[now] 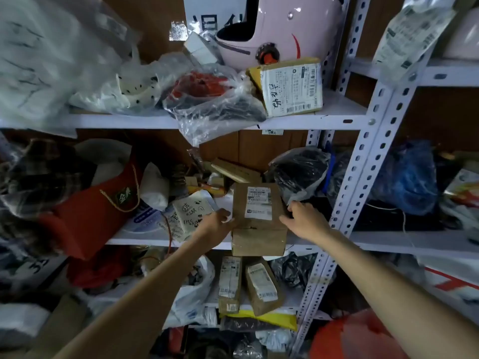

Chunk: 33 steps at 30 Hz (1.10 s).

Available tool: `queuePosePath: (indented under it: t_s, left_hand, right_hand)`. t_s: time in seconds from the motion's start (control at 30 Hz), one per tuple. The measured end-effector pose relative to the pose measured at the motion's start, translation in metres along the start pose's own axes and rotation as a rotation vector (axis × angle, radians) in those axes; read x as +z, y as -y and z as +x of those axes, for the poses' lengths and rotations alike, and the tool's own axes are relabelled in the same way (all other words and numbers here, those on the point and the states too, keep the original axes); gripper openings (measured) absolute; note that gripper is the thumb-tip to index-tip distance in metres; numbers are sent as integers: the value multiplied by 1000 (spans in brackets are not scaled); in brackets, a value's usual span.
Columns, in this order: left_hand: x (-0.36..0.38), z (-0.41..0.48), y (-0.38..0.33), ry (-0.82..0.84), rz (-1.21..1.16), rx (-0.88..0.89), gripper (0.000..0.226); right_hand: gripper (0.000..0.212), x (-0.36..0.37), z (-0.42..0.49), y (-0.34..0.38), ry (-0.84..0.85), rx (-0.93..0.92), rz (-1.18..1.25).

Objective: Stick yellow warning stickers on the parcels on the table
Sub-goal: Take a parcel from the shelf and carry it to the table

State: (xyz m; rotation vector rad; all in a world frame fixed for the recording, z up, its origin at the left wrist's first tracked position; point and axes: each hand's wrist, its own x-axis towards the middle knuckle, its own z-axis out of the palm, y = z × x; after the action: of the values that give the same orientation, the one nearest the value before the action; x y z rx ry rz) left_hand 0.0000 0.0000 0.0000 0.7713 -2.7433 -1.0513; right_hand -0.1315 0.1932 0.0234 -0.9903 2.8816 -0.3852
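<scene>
A brown cardboard parcel (259,237) with a white shipping label on top sits at the front edge of the middle shelf (145,239). My left hand (219,222) grips its left side and my right hand (302,218) grips its right side. Both arms reach up from the bottom of the view. I see no yellow warning sticker anywhere.
White metal racking with a perforated upright (363,177) stands to the right of the parcel. A red bag (85,216) and white packets crowd the left. A black plastic bag (300,172) lies behind. More parcels (261,283) stand on the shelf below. A pink helmet (274,29) rests above.
</scene>
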Motion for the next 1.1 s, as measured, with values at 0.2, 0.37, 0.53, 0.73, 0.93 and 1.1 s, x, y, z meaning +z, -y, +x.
queuePosePath:
  t_s: [0.2, 0.37, 0.53, 0.73, 0.93, 1.1]
  left_hand:
    - [9, 12, -4, 68, -179, -50, 76]
    - [24, 39, 21, 119, -427, -148, 94]
    - [13, 25, 3, 175, -564, -138, 53]
    - [11, 34, 12, 193, -518, -71, 77]
    - [-1, 30, 28, 299, -556, 52, 82]
    - [-1, 18, 41, 451, -658, 111, 69]
  right_hand:
    - [58, 21, 12, -6, 175, 30, 208]
    - [80, 42, 21, -11, 299, 98, 586]
    - [70, 47, 22, -6, 260, 133, 909]
    - [68, 44, 11, 8, 224, 151, 997]
    - [84, 49, -24, 35, 108, 289, 923]
    - [85, 58, -68, 63, -38, 398, 908]
